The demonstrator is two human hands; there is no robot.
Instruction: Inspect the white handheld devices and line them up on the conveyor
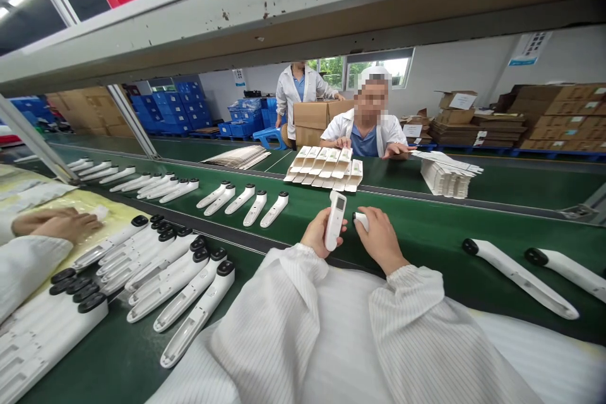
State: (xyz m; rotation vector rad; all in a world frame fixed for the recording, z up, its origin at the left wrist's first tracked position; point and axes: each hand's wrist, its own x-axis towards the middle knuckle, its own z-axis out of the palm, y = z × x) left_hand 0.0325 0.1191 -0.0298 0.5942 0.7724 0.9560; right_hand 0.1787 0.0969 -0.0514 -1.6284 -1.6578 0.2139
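In my left hand (pixel 318 233) a white handheld device (pixel 336 221) with a small dark screen stands nearly upright, fingers wrapped round it. Just to its right, my right hand (pixel 380 238) is over another white device (pixel 362 221) with a black end, its fingers closed on it; most of that device is hidden under the hand. Several white devices with black heads (pixel 274 209) lie in a row on the green belt (pixel 416 227) to the left. Two more devices (pixel 521 278) rest at the right.
Many open white shells (pixel 199 315) lie at the lower left, near another person's hands (pixel 66 225). Across the belt a person handles small white boxes (pixel 322 164); stacked flat cartons (pixel 445 177) stand right. A metal shelf (pixel 284 6) hangs overhead.
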